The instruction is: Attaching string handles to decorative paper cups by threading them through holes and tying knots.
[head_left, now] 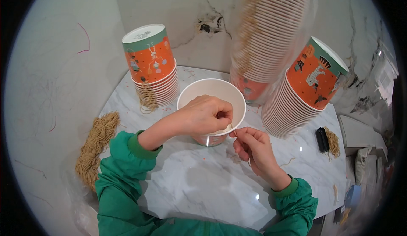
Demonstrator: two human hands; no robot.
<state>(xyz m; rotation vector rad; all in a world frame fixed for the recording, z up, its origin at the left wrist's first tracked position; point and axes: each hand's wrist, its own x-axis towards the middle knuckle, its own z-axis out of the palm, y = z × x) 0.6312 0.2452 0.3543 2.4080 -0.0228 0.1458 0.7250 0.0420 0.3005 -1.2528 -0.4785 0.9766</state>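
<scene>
A white-lined paper tub (pixel 195 87) stands upright on the table in front of me, its printed lower side partly showing. My left hand (pixel 207 114) reaches over its near rim, fingers closed in a pinch. Just outside the rim on the right, my right hand (pixel 256 148) is closed with thumb and forefinger together. A short bit of tan string (pixel 232 129) runs between the two hands at the tub's edge. The left fingertips are partly hidden by the hand itself.
Stacks of upturned orange-and-green tubs stand at back left (pixel 148 58) and right (pixel 311 79). A tall plastic-wrapped tub stack (pixel 271 37) rises behind. Tan string bundles hang at the table's left edge (pixel 98 145) and lie by a black object (pixel 322 140) at right.
</scene>
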